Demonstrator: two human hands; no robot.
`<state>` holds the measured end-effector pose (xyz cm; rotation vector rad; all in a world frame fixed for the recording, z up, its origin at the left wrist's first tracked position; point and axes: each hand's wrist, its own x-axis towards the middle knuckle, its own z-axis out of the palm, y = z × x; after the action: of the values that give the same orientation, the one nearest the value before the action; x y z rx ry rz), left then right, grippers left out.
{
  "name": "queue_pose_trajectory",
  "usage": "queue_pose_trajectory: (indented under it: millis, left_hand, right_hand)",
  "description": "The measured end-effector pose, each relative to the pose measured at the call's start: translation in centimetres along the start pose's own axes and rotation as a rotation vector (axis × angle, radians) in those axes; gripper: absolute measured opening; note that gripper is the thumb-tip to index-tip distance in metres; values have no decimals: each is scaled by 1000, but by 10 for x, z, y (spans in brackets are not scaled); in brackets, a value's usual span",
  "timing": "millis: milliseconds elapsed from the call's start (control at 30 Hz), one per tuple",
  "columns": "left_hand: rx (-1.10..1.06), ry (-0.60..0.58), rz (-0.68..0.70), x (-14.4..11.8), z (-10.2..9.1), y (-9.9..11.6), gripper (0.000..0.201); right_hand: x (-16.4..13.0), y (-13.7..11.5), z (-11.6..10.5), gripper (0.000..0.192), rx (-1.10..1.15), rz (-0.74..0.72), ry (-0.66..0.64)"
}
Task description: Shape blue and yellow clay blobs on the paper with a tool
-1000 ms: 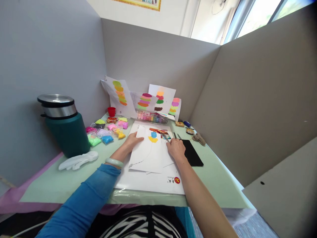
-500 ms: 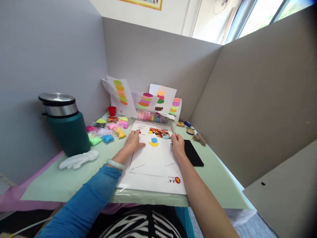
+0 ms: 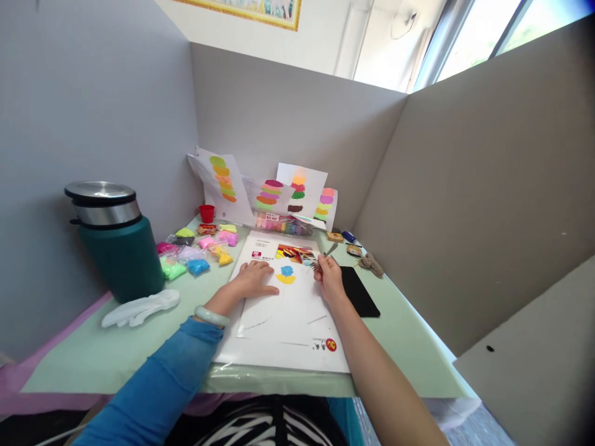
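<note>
While the left hand [image 3: 253, 280] lies flat, fingers spread, on the paper [image 3: 283, 303], the right hand [image 3: 329, 277] pinches a tool [image 3: 325, 255]; clay packets fill the clear box [image 3: 283, 223].

Flask [image 3: 116, 248] left of paper sheet [image 3: 286, 306], pad [image 3: 357, 290] right

I count two hands on the counter [image 3: 116, 347]: left hand [image 3: 253, 280], right hand [image 3: 329, 277]. Beyond them, four colour-swatch sheets [image 3: 222, 179]; left of the left hand, one green flask [image 3: 116, 244], one white glove [image 3: 139, 308], one red cup [image 3: 207, 214].
</note>
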<state>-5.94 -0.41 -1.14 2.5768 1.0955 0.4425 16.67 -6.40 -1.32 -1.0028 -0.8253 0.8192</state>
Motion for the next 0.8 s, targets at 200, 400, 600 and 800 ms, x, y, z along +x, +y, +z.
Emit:
queue_pose_trajectory:
  millis: [200,400,600,800]
  left_hand:
    - [119,11,13,-3,-7,8,44]
    - [110,46,34,-2,-7,9,36]
    - [110,46,29,0,-6,8,37]
    - [97,68,38,0,-4,7,29]
  right_hand:
    - [-1,0,2,37,43,9,-68]
    - [0,0,0,35,91,16,-80]
    - [2,-1,0,34,57,-106,39]
    - [0,3,1,34,-22,-77,60]
